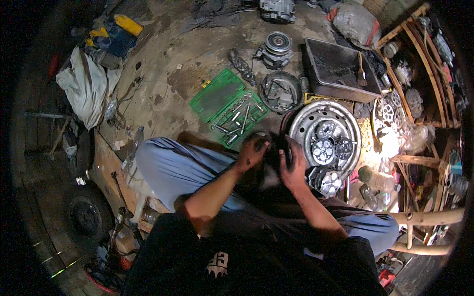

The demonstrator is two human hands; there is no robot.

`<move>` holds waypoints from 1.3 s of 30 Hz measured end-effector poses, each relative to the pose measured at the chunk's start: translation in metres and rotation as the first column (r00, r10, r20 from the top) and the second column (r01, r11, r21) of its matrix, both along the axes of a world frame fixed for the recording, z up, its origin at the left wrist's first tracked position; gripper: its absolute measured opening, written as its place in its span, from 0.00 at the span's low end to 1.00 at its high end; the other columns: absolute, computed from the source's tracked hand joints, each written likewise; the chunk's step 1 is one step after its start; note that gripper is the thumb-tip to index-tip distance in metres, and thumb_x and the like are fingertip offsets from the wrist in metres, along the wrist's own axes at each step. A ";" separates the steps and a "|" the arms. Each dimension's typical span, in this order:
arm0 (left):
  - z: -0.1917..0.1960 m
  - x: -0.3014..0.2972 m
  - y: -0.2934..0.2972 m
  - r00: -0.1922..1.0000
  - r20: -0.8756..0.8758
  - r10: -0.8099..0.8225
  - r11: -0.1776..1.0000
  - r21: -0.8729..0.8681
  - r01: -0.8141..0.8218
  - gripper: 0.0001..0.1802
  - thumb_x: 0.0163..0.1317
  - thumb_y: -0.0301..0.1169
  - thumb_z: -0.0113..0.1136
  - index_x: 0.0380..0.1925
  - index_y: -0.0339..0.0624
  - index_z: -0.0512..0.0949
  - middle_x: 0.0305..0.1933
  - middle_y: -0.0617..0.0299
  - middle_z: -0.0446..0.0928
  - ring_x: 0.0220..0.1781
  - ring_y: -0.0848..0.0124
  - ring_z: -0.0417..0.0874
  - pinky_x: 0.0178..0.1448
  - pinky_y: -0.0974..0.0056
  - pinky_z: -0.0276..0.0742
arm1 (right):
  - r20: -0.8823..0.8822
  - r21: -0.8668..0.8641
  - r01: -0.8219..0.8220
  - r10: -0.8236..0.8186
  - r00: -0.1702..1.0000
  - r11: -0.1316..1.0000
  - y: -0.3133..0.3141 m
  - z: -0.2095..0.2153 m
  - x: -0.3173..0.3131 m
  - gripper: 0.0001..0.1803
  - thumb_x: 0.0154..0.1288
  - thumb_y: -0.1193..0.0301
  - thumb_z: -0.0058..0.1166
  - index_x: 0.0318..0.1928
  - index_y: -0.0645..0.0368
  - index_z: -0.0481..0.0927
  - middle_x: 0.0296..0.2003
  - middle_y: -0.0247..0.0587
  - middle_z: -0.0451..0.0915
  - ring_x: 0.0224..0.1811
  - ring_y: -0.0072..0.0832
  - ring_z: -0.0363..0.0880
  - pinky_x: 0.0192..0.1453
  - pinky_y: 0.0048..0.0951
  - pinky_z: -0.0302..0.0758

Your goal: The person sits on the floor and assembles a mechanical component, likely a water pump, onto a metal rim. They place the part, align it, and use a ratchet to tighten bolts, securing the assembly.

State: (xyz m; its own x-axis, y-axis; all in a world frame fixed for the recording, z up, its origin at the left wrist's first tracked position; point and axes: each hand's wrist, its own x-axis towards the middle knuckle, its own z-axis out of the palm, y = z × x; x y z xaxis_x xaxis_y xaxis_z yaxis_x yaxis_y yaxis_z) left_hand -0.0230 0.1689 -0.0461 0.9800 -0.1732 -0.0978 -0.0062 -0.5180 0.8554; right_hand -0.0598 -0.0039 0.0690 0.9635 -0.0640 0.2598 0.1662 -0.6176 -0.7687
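Low in front of me, between my knees, both hands work at a dark object [274,148] whose kind I cannot make out in the shadow. My left hand [253,152] is closed, its fingers curled and smudged with grime; what it grips is hidden. From the other side, my right hand [293,163] wraps round the dark object with the thumb up. Just right of it stands a silver steel wheel rim [349,118] with several round metal compressor parts [323,151] inside. Beyond my left hand lies an open green socket set case [217,96] with sockets and a ratchet.
A black metal tray [316,61] holding a brush [362,69] stands at the back right. Nearby are a dark round basin [281,92] and a pulley-topped compressor [277,47]. Wooden shelving [414,54] lines the right; a tyre [84,217] is at the left.
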 end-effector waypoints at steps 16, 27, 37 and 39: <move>-0.086 0.022 0.010 0.906 -0.302 0.296 0.953 0.151 -0.261 0.26 0.63 0.43 0.60 0.56 0.37 0.75 0.55 0.42 0.79 0.57 0.45 0.79 0.62 0.49 0.75 | -0.225 0.190 0.251 -0.206 0.952 0.949 0.033 -0.133 0.054 0.19 0.67 0.73 0.57 0.56 0.66 0.78 0.51 0.53 0.83 0.55 0.43 0.82 0.62 0.37 0.74; -0.199 0.009 0.069 0.570 -0.042 0.821 0.560 -0.139 -0.817 0.28 0.58 0.41 0.63 0.56 0.40 0.76 0.47 0.49 0.82 0.43 0.56 0.84 0.49 0.57 0.80 | -0.481 0.077 -0.128 0.149 0.864 0.989 0.100 -0.207 0.082 0.20 0.61 0.70 0.59 0.53 0.59 0.81 0.51 0.54 0.82 0.53 0.52 0.80 0.60 0.45 0.74; -0.220 0.017 0.091 0.455 -0.034 0.890 0.453 0.178 -0.873 0.23 0.62 0.32 0.60 0.59 0.48 0.76 0.47 0.53 0.83 0.40 0.58 0.84 0.49 0.55 0.82 | -0.446 0.086 -0.069 0.101 0.889 0.994 0.119 -0.216 0.068 0.19 0.61 0.72 0.57 0.54 0.61 0.80 0.50 0.55 0.82 0.52 0.54 0.80 0.59 0.44 0.76; -0.242 0.020 0.084 0.489 -0.030 0.872 0.487 0.157 -0.859 0.24 0.63 0.31 0.59 0.60 0.46 0.74 0.51 0.51 0.81 0.46 0.57 0.83 0.55 0.53 0.79 | -0.455 0.161 -0.025 0.097 0.885 0.987 0.120 -0.211 0.064 0.21 0.61 0.72 0.58 0.55 0.61 0.79 0.50 0.55 0.82 0.53 0.53 0.80 0.60 0.44 0.75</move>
